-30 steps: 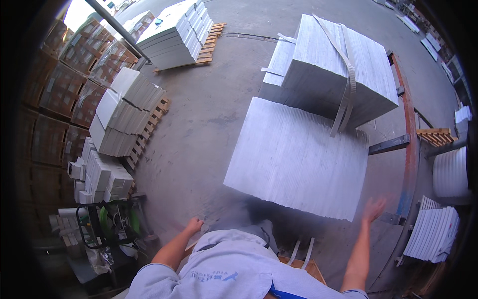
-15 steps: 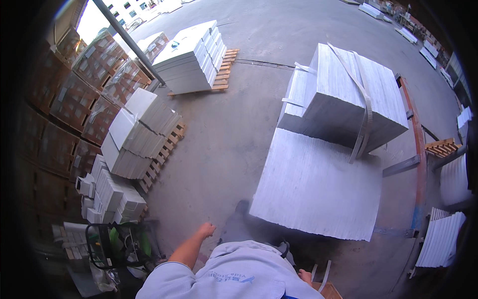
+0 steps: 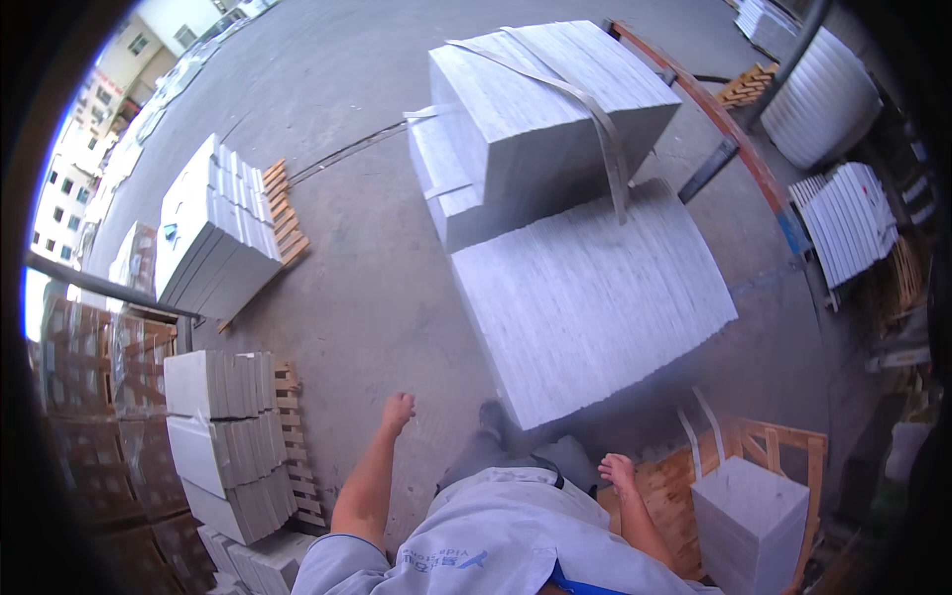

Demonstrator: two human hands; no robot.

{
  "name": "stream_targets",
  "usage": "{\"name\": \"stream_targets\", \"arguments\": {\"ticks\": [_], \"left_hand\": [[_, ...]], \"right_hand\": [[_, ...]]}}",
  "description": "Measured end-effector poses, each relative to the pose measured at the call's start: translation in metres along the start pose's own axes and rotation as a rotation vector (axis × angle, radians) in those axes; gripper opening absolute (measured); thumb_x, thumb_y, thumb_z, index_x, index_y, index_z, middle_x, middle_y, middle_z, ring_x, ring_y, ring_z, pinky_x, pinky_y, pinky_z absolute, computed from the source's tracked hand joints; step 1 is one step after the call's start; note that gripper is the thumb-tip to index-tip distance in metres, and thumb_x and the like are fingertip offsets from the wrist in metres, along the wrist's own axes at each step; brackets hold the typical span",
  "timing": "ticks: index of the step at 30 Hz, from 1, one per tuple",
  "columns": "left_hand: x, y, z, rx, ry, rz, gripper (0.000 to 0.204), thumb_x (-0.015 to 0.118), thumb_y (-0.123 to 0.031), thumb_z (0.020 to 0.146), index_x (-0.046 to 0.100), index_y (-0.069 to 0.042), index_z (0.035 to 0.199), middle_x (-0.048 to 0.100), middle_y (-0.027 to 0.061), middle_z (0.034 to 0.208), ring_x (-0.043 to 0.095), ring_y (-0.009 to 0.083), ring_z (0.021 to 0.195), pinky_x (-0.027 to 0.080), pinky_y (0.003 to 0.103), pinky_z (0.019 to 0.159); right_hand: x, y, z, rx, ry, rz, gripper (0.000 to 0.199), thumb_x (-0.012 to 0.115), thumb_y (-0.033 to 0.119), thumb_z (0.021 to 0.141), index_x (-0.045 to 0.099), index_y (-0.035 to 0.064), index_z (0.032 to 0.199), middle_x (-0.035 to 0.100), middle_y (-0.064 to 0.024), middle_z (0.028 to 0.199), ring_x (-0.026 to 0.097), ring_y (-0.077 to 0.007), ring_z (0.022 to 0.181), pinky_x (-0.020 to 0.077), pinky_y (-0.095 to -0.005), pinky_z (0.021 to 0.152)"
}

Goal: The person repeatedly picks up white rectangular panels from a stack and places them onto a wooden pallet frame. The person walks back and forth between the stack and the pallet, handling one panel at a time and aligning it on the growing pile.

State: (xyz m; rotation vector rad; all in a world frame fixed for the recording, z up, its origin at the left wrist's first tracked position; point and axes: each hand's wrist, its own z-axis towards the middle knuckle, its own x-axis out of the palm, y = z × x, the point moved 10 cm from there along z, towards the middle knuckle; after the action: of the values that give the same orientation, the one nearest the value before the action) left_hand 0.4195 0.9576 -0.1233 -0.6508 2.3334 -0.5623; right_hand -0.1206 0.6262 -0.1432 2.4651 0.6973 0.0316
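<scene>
My left hand (image 3: 399, 410) hangs in front of me above the concrete floor, its fingers curled in and nothing seen in them. On the other side, my right hand (image 3: 618, 470) is bent at the fingers, also with nothing seen in it. It is nearest to a wooden crate (image 3: 650, 496) at the lower right, and I cannot see it touching the crate. Ahead of me stands a large bundle of pale grey stone slabs (image 3: 595, 297), with a taller strapped stack of slabs (image 3: 555, 89) behind it. Both hands are apart from the slabs.
A pale stone block (image 3: 751, 511) stands in the crate beside two upright straps (image 3: 707, 424). Stacked white slabs (image 3: 223, 436) and a palletised stack (image 3: 213, 233) line the left. A rust-red metal beam (image 3: 709, 109) runs along the right, near ribbed white pieces (image 3: 848, 223).
My view has turned right, and the slab stacks have shifted left in it. My right hand and forearm have come fully into view, with more of the crate and its block.
</scene>
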Motion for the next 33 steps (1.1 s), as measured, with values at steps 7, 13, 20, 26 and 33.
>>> {"name": "stream_targets", "arguments": {"ticks": [7, 13, 20, 26, 33], "left_hand": [[0.044, -0.023, -0.028, -0.002, 0.08, 0.083, 0.035, 0.049, -0.025, 0.081, 0.059, 0.003, 0.1, 0.063, 0.0125, 0.08, 0.063, 0.0206, 0.064, 0.048, 0.032, 0.053], [0.085, -0.031, -0.027, 0.104, 0.222, 0.45, 0.039, 0.049, -0.027, 0.081, 0.059, 0.004, 0.103, 0.064, 0.0139, 0.082, 0.065, 0.0217, 0.066, 0.049, 0.033, 0.058], [0.081, -0.08, 0.03, 0.17, 0.262, 0.589, 0.038, 0.049, -0.027, 0.081, 0.058, 0.004, 0.103, 0.063, 0.0131, 0.084, 0.065, 0.0198, 0.068, 0.049, 0.031, 0.057], [0.089, -0.144, 0.14, 0.348, 0.342, 0.631, 0.038, 0.049, -0.027, 0.082, 0.058, 0.004, 0.102, 0.062, 0.0125, 0.087, 0.064, 0.0202, 0.067, 0.048, 0.031, 0.055], [0.091, -0.22, 0.295, 0.351, 0.259, 0.538, 0.041, 0.049, -0.031, 0.084, 0.056, 0.002, 0.106, 0.061, 0.0106, 0.089, 0.061, 0.018, 0.065, 0.047, 0.029, 0.053]], "right_hand": [[0.002, -0.098, -0.011, 0.192, 0.095, 0.053, 0.029, 0.055, 0.027, 0.086, 0.055, 0.0027, 0.102, 0.061, -0.0104, 0.09, 0.063, -0.0215, 0.077, 0.0534, -0.0315, 0.061], [-0.029, -0.129, 0.022, -0.038, 0.081, -0.155, 0.031, 0.055, 0.03, 0.085, 0.054, 0.0035, 0.102, 0.061, -0.0096, 0.089, 0.063, -0.0216, 0.074, 0.0531, -0.0333, 0.061], [0.005, -0.105, 0.008, 0.226, -0.151, 0.359, 0.017, 0.055, 0.018, 0.085, 0.056, 0.0014, 0.089, 0.059, -0.0067, 0.07, 0.057, -0.0151, 0.054, 0.0449, -0.0257, 0.042], [0.105, -0.099, 0.009, 0.254, -0.168, 0.385, 0.032, 0.056, 0.027, 0.087, 0.055, 0.0009, 0.105, 0.062, -0.009, 0.087, 0.061, -0.0159, 0.068, 0.0494, -0.0266, 0.055], [0.229, -0.092, 0.046, 0.348, -0.221, 0.36, 0.053, 0.055, 0.04, 0.086, 0.048, -0.0023, 0.117, 0.058, -0.0131, 0.103, 0.059, -0.02, 0.086, 0.0512, -0.031, 0.064]]}}
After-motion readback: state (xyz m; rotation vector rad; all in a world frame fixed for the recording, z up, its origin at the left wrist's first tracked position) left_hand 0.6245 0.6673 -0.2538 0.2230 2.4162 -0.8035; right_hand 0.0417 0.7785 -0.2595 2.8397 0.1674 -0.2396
